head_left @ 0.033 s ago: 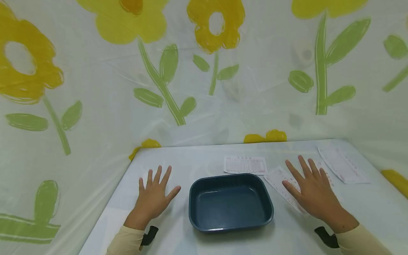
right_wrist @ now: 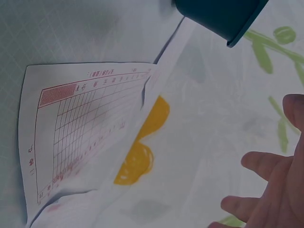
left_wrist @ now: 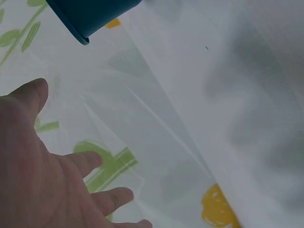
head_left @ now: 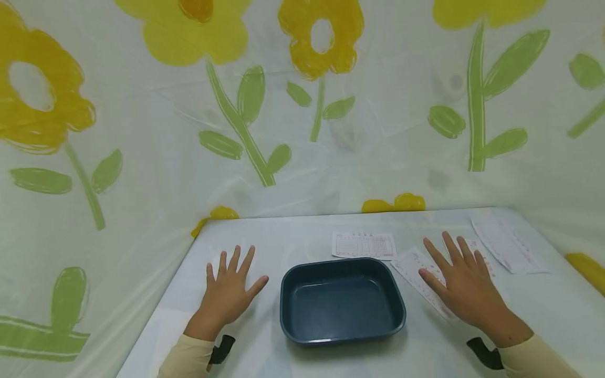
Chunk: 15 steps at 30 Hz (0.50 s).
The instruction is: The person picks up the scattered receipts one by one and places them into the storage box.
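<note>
A dark blue rectangular tray (head_left: pixel 342 302) with rounded corners sits on the white table in the head view, its inside bare. To its left my left hand (head_left: pixel 227 294) is spread, palm down, holding nothing. On the other side my right hand (head_left: pixel 465 286) has its fingers spread too, over several printed paper slips (head_left: pixel 418 275). Both wrist views show a corner of the tray at the top, with the left hand (left_wrist: pixel 42 175) and right hand (right_wrist: pixel 273 180) apart from it.
One printed form (head_left: pixel 364 245) lies behind the tray. Another sheet (head_left: pixel 508 244) is at the back right of the table (head_left: pixel 264 231). A curtain with yellow flowers (head_left: pixel 321 173) hangs behind and beside the table. Dark bands (head_left: pixel 222 349) show at both wrists.
</note>
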Available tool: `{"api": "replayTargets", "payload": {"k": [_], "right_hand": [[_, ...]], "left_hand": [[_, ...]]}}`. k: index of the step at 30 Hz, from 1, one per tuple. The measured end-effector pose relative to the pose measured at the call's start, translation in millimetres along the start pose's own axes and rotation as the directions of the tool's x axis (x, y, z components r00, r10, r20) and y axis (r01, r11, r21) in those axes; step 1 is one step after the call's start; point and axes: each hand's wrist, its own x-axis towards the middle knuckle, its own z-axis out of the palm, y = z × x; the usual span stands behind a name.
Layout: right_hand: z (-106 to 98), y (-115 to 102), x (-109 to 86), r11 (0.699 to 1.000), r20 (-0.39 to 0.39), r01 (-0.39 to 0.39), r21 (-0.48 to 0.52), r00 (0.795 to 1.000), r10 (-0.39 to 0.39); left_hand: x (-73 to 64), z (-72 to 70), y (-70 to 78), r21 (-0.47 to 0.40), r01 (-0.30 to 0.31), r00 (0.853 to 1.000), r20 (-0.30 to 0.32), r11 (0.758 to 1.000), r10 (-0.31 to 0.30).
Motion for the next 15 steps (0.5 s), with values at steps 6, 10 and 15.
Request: {"api": "replayTargets", "payload": {"k": [6, 10, 15], "right_hand": [[-2.4, -0.8, -0.3, 1.0, 0.014, -0.007, 0.006, 1.0, 0.007], [-9.5, -4.1, 1.8, 0.997, 0.006, -0.023, 0.069, 1.0, 0.022], [-19.0, -7.7, 7.3, 0.953, -0.193, 0.001, 0.305, 0.979, 0.061]], "left_hand": [[1.2, -3.1, 4.0, 0.005, -0.03, 0.999, -0.029, 1.0, 0.03], [3.0, -3.4, 9.6, -0.073, -0.066, 0.997, -0.043, 0.995, 0.063], [11.0, 5.0, 16.6, -0.444, 0.01, 1.0, 0.029, 0.896, 0.003]]}}
